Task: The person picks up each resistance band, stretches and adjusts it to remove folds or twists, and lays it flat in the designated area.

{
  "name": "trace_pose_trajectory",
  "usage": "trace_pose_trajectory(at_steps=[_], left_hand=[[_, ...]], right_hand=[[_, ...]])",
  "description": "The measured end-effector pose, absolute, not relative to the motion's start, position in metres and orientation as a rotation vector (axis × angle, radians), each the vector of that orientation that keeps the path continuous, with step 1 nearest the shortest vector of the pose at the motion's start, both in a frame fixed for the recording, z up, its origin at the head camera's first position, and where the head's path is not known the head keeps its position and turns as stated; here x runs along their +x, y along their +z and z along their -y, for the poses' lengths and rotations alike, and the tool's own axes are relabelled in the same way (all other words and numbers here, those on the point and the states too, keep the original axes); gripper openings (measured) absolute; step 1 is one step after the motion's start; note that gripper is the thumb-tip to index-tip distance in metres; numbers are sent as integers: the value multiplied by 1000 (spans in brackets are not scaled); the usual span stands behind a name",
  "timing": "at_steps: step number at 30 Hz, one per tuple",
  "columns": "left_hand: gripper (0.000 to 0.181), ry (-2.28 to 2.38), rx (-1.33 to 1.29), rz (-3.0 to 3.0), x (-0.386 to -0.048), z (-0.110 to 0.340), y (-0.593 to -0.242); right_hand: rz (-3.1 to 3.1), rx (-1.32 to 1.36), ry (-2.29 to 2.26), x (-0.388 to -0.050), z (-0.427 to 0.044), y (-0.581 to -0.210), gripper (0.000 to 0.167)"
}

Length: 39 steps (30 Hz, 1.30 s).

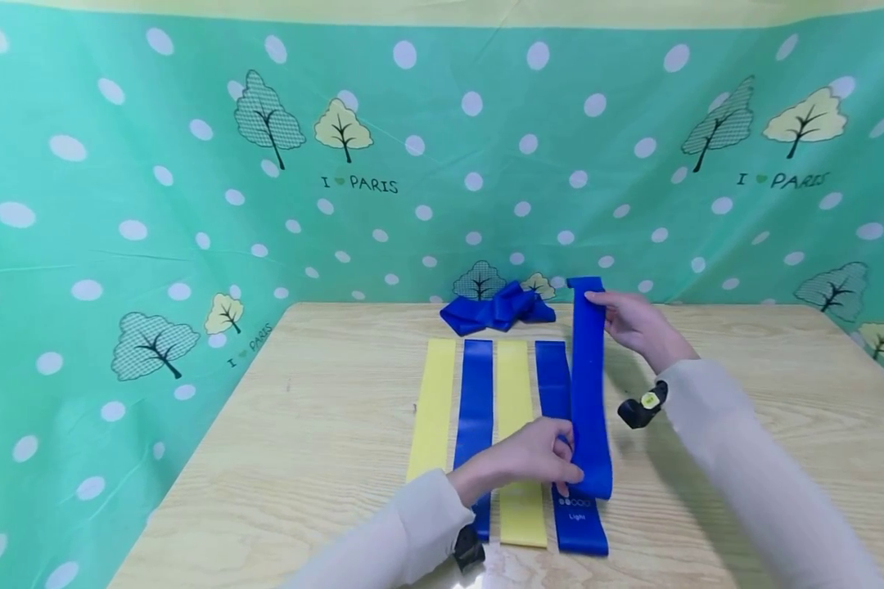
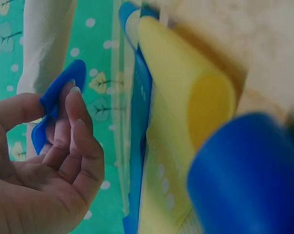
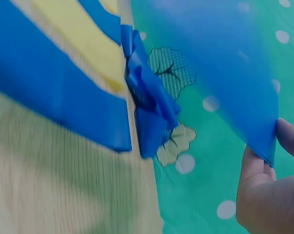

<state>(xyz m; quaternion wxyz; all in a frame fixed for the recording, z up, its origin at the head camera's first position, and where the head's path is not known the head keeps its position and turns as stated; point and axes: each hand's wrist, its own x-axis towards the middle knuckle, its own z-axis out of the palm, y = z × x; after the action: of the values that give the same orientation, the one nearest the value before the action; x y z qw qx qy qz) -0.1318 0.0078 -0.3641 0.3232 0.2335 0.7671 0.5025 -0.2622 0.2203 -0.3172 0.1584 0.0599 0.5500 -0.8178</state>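
Both hands hold one blue band [image 1: 589,384] stretched lengthwise above the rightmost laid-out blue band [image 1: 582,536]. The left hand [image 1: 538,452] pinches its near end; in the left wrist view the thumb and fingers of that hand [image 2: 54,161] grip the blue edge [image 2: 64,85]. At the far end, the right hand [image 1: 637,327] pinches the band between thumb and fingers, as the right wrist view also shows with the hand [image 3: 271,190] at the band's corner [image 3: 264,141]. On the table, yellow bands [image 1: 514,376] and blue bands [image 1: 477,384] alternate side by side.
A crumpled heap of blue bands [image 1: 497,311] lies at the table's back edge, behind the row. The wooden table [image 1: 324,393] extends to both sides. A green dotted cloth [image 1: 427,147] hangs behind and at the left. Black cameras are strapped to both wrists.
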Motion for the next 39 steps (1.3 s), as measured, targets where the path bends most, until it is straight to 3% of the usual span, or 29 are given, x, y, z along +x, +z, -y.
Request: trace_pose_trajectory(at_steps=[4, 11, 13, 15, 19, 22, 29, 36, 39], left_hand=[[24, 1296, 627, -1980, -127, -5, -365], [28, 1330, 541, -2071, -123, 9, -369], [19, 1328, 519, -2141, -124, 17, -368], [10, 1323, 499, -2203, -127, 25, -367], [24, 1315, 487, -2281, -135, 44, -362], [19, 1350, 487, -2321, -143, 58, -361], [15, 1446, 395, -2408, -156, 87, -366], [21, 1605, 219, -2436, -167, 108, -370], [20, 1697, 169, -2434, -172, 116, -372]], right_hand=[[-1730, 153, -2269, -262, -228, -317, 3], [-1916, 217, -2219, -260, -246, -318, 24], [-1956, 224, -2205, -258, -251, -318, 24], [-1997, 216, -2182, -256, -258, -320, 22], [-2052, 187, -2156, -252, -271, -325, 10], [-2085, 180, -2132, -247, -281, -329, 3], [-2315, 90, -1791, -237, -291, -341, 26], [-2313, -21, -1764, -219, -294, -351, 7], [-2276, -79, -1822, -211, -293, -354, 7]])
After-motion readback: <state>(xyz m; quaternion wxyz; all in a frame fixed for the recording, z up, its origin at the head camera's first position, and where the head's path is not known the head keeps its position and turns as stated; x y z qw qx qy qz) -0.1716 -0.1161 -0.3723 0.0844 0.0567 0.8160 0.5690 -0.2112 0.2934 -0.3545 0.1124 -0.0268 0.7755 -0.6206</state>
